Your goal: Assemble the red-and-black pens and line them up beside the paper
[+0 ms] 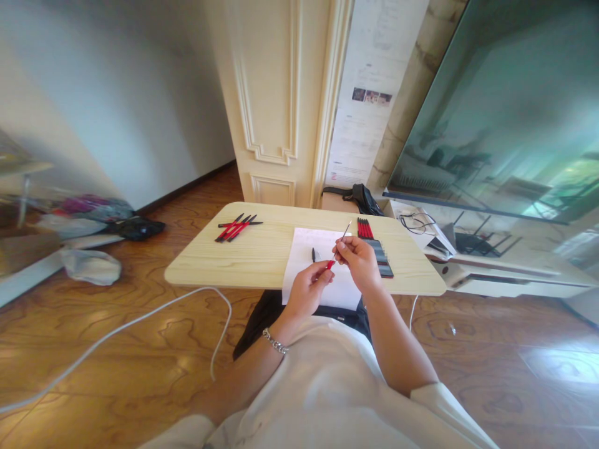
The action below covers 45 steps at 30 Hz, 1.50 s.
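Pinched in my left hand (309, 285) is a red pen barrel (330, 264), mostly covered by the fingers. My right hand (359, 260) grips a thin dark pen refill (345, 231) that slants upward, its lower end close to the barrel. Whether the refill's end sits inside the barrel I cannot tell. Both hands are above a white sheet of paper (302, 249) that hangs over the table's near edge. On the paper, just beyond my left hand, lies a small black pen cap (313, 254).
On the pale wooden table (201, 262), several red and black pens (238, 228) lie loosely at the left. Another row of pens (364, 228) lies at the right, beside a dark flat case (381, 257). A white cable (140, 318) crosses the floor. A low cabinet (496, 280) stands at the right.
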Each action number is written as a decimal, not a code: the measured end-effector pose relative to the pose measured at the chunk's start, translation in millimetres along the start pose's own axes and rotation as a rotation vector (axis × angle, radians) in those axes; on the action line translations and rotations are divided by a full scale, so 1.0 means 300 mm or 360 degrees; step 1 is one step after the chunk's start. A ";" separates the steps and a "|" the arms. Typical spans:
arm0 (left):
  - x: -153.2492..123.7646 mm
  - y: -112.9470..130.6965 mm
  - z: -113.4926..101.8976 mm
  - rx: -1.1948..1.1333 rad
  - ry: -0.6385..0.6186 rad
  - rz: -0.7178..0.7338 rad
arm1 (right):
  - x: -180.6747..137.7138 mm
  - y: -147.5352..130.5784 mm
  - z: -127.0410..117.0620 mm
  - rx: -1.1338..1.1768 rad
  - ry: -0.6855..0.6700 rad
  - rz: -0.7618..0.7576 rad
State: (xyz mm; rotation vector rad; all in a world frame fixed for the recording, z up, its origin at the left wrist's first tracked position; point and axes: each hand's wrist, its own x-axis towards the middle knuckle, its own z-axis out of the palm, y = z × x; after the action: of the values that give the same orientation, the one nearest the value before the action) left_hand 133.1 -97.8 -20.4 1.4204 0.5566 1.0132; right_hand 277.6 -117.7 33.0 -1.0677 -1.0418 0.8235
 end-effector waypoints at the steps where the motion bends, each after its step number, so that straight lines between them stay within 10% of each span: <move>1: 0.000 0.002 0.000 0.0012 -0.0003 0.0006 | -0.001 0.003 -0.002 -0.0048 -0.0027 -0.0009; 28: 0.005 0.007 -0.006 0.0003 0.0042 -0.0057 | -0.027 -0.016 -0.028 -0.0497 -0.0370 0.0009; 45: -0.006 0.020 0.000 -0.0048 -0.0055 -0.0148 | 0.000 0.017 -0.037 -0.0395 -0.0190 -0.0034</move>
State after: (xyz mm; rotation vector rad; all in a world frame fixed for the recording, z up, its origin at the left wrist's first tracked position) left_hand 130.9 -100.2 -15.2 1.3708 0.5743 0.9180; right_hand 287.8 -119.4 26.6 -1.2252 -1.2789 0.7613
